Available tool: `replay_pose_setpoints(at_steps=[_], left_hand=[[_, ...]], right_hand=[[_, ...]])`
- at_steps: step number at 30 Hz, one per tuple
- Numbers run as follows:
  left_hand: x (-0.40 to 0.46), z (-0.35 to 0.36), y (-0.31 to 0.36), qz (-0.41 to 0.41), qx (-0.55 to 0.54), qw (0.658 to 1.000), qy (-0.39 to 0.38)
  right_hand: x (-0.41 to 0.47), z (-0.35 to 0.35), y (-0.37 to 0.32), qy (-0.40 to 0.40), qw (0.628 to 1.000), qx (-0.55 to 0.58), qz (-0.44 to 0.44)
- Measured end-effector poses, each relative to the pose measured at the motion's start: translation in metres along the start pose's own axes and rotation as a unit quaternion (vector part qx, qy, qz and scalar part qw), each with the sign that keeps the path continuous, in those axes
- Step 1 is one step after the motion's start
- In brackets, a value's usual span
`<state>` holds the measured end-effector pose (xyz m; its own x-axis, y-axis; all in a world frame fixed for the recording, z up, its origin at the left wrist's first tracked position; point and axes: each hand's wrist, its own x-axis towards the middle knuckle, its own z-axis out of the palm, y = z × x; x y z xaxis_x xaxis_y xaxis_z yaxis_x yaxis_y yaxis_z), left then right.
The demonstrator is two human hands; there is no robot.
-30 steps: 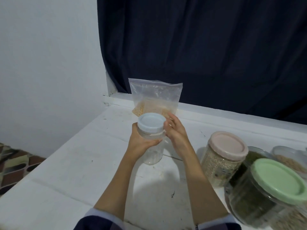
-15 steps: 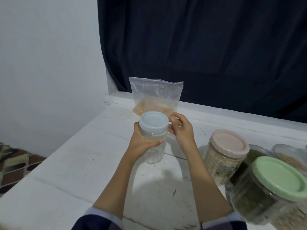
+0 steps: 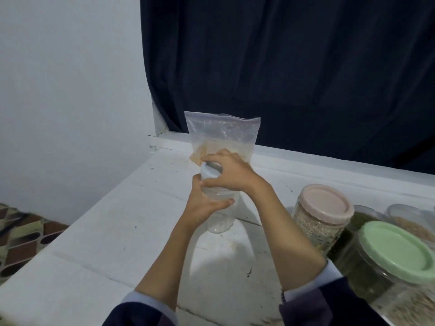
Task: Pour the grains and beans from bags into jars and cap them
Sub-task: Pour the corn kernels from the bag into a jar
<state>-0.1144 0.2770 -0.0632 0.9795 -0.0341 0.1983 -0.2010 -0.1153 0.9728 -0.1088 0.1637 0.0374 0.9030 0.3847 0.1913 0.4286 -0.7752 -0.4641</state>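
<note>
Head view, clear ribbed jar (image 3: pixel 220 220), pale-blue lid (image 3: pixel 210 172)

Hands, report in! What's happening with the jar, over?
Left hand grips empty clear jar. Right hand clamped over its pale blue lid. Bean bag upright behind, unopened. Nothing blocking.

The clear ribbed plastic jar (image 3: pixel 220 221) carries a pale blue round lid (image 3: pixel 210 173). The transparent zip-top plastic bag (image 3: pixel 222 135) shows tan grains at its bottom. A clear jar of beige grains (image 3: pixel 316 225) has a pale pink lid (image 3: pixel 327 204); a clear jar of dark green beans (image 3: pixel 367 274) has a mint green lid (image 3: pixel 397 251). White-painted table (image 3: pixel 113 243), white wall (image 3: pixel 70 90), navy curtain (image 3: pixel 294 67), brown-and-olive patterned floor (image 3: pixel 21 231)
</note>
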Motion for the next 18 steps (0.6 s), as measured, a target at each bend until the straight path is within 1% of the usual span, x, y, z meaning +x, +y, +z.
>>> replay_pose_setpoints(at_steps=[1, 2, 3, 4, 5, 6, 7, 8, 10, 12, 15, 17, 18], left_hand=[[0.000, -0.001, -0.001, -0.001, -0.001, 1.000, 0.001], [-0.001, -0.001, 0.000, -0.004, 0.000, 1.000, 0.002], [-0.002, 0.000, 0.001, -0.005, -0.001, 1.000, 0.005], [-0.001, 0.000, 0.000, -0.007, -0.001, 1.000, 0.007], [-0.002, 0.001, 0.000, -0.007, 0.000, 1.000, 0.012], [-0.001, 0.001, -0.001, -0.006, 0.002, 1.000, 0.017], [-0.001, 0.001, -0.002, -0.003, 0.005, 1.000, 0.021], [-0.001, 0.002, -0.004, 0.000, 0.008, 1.000, 0.022], [-0.001, 0.002, -0.004, 0.002, 0.009, 1.000, 0.019], [-0.001, 0.002, -0.003, 0.002, 0.006, 1.000, 0.018], [-0.002, 0.001, -0.003, 0.003, 0.004, 1.000, 0.020], [-0.002, 0.001, -0.003, 0.002, -0.001, 1.000, 0.017], [-0.002, 0.000, -0.003, 0.000, -0.006, 1.000, 0.015]], right_hand=[[-0.001, -0.006, 0.000, 0.036, 0.994, 0.104, 0.005], [-0.003, -0.013, -0.001, 0.101, 0.970, 0.221, 0.018], [-0.004, -0.019, 0.002, 0.179, 0.927, 0.326, 0.051], [-0.004, -0.023, 0.007, 0.249, 0.869, 0.414, 0.102], [-0.004, -0.023, 0.015, 0.293, 0.808, 0.484, 0.165], [-0.005, -0.019, 0.025, 0.314, 0.753, 0.533, 0.227], [-0.005, -0.013, 0.036, 0.323, 0.717, 0.549, 0.282], [-0.005, -0.005, 0.045, 0.324, 0.710, 0.533, 0.325], [-0.007, 0.016, 0.064, 0.327, 0.734, 0.451, 0.389], [-0.010, 0.035, 0.079, 0.328, 0.746, 0.403, 0.416], [-0.020, 0.060, 0.095, 0.312, 0.749, 0.380, 0.443], [-0.028, 0.076, 0.102, 0.279, 0.772, 0.343, 0.457], [-0.032, 0.084, 0.105, 0.263, 0.795, 0.298, 0.458]])
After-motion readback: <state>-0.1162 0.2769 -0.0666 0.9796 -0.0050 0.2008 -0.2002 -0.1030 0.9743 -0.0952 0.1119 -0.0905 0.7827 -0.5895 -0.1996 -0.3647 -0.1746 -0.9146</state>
